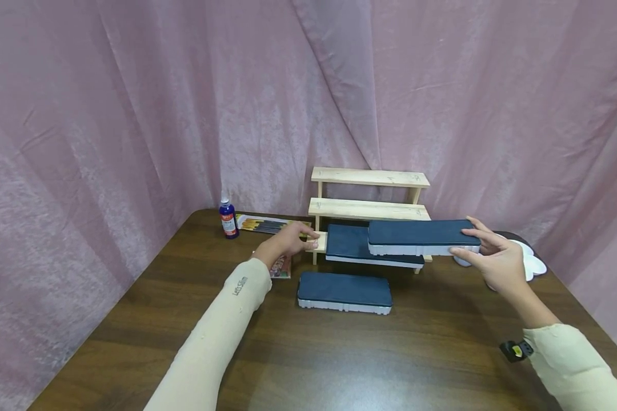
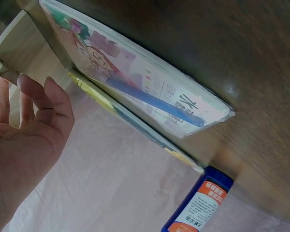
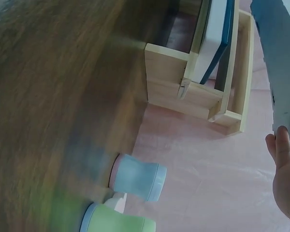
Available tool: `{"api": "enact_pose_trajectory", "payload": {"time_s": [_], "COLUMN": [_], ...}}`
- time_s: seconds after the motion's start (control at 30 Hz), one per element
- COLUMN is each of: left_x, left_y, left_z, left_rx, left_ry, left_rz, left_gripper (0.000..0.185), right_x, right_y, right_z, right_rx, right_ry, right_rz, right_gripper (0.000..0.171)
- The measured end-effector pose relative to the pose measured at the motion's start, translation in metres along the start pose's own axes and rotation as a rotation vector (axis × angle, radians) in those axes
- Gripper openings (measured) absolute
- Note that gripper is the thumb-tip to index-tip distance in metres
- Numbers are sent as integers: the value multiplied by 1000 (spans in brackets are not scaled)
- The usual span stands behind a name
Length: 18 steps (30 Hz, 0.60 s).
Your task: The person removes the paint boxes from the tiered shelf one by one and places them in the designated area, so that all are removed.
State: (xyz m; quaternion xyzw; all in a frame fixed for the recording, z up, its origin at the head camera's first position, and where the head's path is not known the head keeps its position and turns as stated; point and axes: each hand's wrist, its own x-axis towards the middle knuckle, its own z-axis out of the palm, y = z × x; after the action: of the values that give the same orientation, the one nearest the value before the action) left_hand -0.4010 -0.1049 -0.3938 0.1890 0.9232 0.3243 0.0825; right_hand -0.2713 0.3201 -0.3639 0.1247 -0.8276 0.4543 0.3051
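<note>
My right hand (image 1: 501, 264) grips the right end of a flat case with a dark blue lid and white base (image 1: 424, 235), raised in front of a stepped wooden rack (image 1: 370, 209). In the right wrist view the case's pale underside (image 3: 285, 67) shows above my fingertips. A matching case (image 1: 347, 242) lies on the lowest step, partly hidden behind the raised one. My left hand (image 1: 293, 240) pinches the left end of that step, and its wooden edge shows between thumb and fingers in the left wrist view. Another such case (image 1: 344, 290) rests on the table before the rack.
Left of the rack stand a blue bottle (image 1: 228, 218), a pack of brushes (image 1: 264, 224) and a printed packet (image 1: 281, 267). To the right are a white petal-shaped dish (image 1: 532, 264), a light blue cup (image 3: 139, 177) and a green cup (image 3: 118, 220). A pink curtain hangs behind.
</note>
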Motion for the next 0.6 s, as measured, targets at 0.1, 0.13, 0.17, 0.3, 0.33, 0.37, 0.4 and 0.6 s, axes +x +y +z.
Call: {"api": "enact_pose_trajectory", "payload": {"time_s": [0.1,0.13,0.17,0.3,0.33,0.37,0.4,0.6], "left_x": [-1,-1,-1,-2,-2,-2,-2,-3], "left_y": [0,1,1,1,1,1,1,2], "left_z": [0,0,-1,-1,-1,-1,-1,-1], "left_rx": [-5,-4,-2,6,6,5,3,-1], "left_ry": [-3,-3,-4,-7,-5,-4,-3,-3], "left_rz": [2,2,-1,-5,-6,-6,-5,-3], "left_gripper": [33,33,33,34,34,34,34,34], "right_x": [-4,-5,-6,-9,-9,-9,-9,-11], "right_y": [-11,-14,-16,-12,-9,-5,-2,4], "right_z": [-2,-3,-4,-7,-7,-8,-9,-16], "right_rx": [7,11,15,28,31,34,32,23], "right_ry": [-5,-6,-7,-17,-19,-23,-29,-54], "right_rz": [-14,-19,-21,-26,-23,-23,-25,-41], "right_gripper": [45,44,43,44,44,45,45,47]}}
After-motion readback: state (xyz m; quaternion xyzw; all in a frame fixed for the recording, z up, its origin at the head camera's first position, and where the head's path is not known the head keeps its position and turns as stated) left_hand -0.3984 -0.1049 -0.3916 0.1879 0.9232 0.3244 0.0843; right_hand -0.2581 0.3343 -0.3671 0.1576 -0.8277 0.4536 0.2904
